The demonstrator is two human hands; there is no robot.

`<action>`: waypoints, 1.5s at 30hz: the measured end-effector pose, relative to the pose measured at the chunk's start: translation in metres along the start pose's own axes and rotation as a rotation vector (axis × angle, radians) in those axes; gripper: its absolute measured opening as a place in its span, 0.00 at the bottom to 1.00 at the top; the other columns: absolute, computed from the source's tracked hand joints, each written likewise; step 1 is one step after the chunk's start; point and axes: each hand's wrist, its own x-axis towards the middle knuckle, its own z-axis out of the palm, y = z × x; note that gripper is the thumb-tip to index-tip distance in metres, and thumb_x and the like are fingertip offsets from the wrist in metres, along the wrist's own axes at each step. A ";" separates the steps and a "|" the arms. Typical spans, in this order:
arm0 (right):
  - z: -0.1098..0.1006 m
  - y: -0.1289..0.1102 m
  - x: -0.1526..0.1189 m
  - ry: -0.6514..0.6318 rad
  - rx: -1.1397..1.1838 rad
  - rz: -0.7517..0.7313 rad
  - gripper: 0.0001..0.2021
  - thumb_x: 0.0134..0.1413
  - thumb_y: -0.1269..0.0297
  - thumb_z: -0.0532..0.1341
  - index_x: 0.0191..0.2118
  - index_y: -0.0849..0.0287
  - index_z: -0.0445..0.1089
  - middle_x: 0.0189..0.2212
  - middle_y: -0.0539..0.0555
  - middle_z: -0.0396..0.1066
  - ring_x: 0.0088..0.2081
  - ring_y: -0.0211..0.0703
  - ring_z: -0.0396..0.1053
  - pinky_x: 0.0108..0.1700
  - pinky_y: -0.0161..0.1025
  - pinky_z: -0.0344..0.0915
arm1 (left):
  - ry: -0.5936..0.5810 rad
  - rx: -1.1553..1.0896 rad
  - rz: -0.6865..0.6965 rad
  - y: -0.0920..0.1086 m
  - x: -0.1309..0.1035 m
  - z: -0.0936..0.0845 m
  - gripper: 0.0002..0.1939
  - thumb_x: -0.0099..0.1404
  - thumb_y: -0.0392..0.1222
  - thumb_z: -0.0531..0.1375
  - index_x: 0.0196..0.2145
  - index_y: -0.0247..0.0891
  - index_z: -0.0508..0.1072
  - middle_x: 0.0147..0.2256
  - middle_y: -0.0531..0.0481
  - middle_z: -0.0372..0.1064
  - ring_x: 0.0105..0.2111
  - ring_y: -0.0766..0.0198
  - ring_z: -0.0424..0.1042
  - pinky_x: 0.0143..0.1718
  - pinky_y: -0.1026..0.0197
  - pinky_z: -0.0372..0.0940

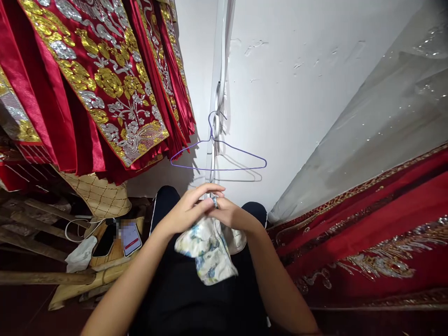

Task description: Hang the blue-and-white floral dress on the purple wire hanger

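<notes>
Red gold-embroidered garments (117,88), a dark phone (105,241) beside a lit phone (132,239) on a bamboo seat (116,256)

We note a probable clothing shop or storeroom: embroidered red garments (115,79) hang beyond the left hand (189,207), a purple hanger (219,170) ahead of it, sequinned red fabric (371,217) outward of the right hand (231,214).

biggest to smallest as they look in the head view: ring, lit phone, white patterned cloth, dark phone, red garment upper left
1. Red garment
2. White patterned cloth
3. Lit phone and dark phone, too alike to rank
4. Ring
</notes>
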 end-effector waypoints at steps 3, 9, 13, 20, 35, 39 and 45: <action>-0.008 -0.018 0.000 -0.224 0.082 0.154 0.06 0.52 0.62 0.63 0.32 0.59 0.70 0.30 0.50 0.68 0.33 0.41 0.65 0.37 0.37 0.63 | -0.222 0.004 -0.158 -0.035 0.003 -0.004 0.36 0.73 0.64 0.35 0.40 0.37 0.74 0.36 0.45 0.72 0.38 0.58 0.71 0.46 0.55 0.67; -0.060 -0.038 -0.020 -0.349 0.078 0.153 0.08 0.52 0.62 0.63 0.33 0.62 0.71 0.28 0.50 0.69 0.29 0.37 0.64 0.30 0.33 0.59 | -0.559 0.425 -0.073 -0.069 -0.020 -0.021 0.31 0.72 0.63 0.43 0.25 0.37 0.68 0.27 0.49 0.69 0.33 0.61 0.68 0.57 0.50 0.57; -0.084 -0.057 -0.026 0.018 -0.173 -0.028 0.06 0.50 0.67 0.61 0.30 0.62 0.75 0.26 0.51 0.71 0.28 0.38 0.67 0.29 0.34 0.60 | -0.560 0.816 -0.133 -0.075 -0.035 -0.035 0.26 0.69 0.60 0.53 0.25 0.35 0.71 0.28 0.44 0.71 0.38 0.53 0.70 0.57 0.42 0.53; -0.090 -0.006 0.041 0.689 -0.295 -0.341 0.21 0.55 0.68 0.57 0.54 0.57 0.74 0.52 0.55 0.74 0.54 0.48 0.70 0.58 0.44 0.63 | -0.459 1.151 -0.518 -0.091 -0.022 -0.065 0.23 0.64 0.61 0.56 0.32 0.38 0.78 0.37 0.35 0.76 0.45 0.39 0.72 0.47 0.41 0.60; -0.108 0.056 0.026 0.596 -0.510 -0.066 0.13 0.49 0.68 0.56 0.36 0.58 0.79 0.31 0.53 0.78 0.34 0.47 0.72 0.38 0.37 0.62 | -0.112 0.988 -0.702 -0.097 -0.015 -0.128 0.28 0.70 0.49 0.43 0.63 0.47 0.64 0.50 0.43 0.76 0.48 0.46 0.75 0.44 0.53 0.66; -0.100 0.055 0.025 0.619 -0.502 -0.015 0.14 0.47 0.69 0.56 0.36 0.58 0.79 0.31 0.53 0.78 0.33 0.47 0.71 0.38 0.38 0.62 | -0.252 0.903 -0.725 -0.092 -0.038 -0.134 0.26 0.69 0.48 0.45 0.57 0.47 0.72 0.42 0.43 0.78 0.41 0.48 0.77 0.39 0.56 0.66; -0.095 0.047 0.019 0.597 -0.431 -0.013 0.12 0.48 0.66 0.57 0.34 0.60 0.78 0.29 0.53 0.77 0.32 0.45 0.69 0.34 0.37 0.60 | 0.075 0.810 -0.533 -0.080 -0.019 -0.141 0.24 0.69 0.48 0.45 0.55 0.43 0.72 0.49 0.45 0.76 0.47 0.50 0.75 0.46 0.57 0.65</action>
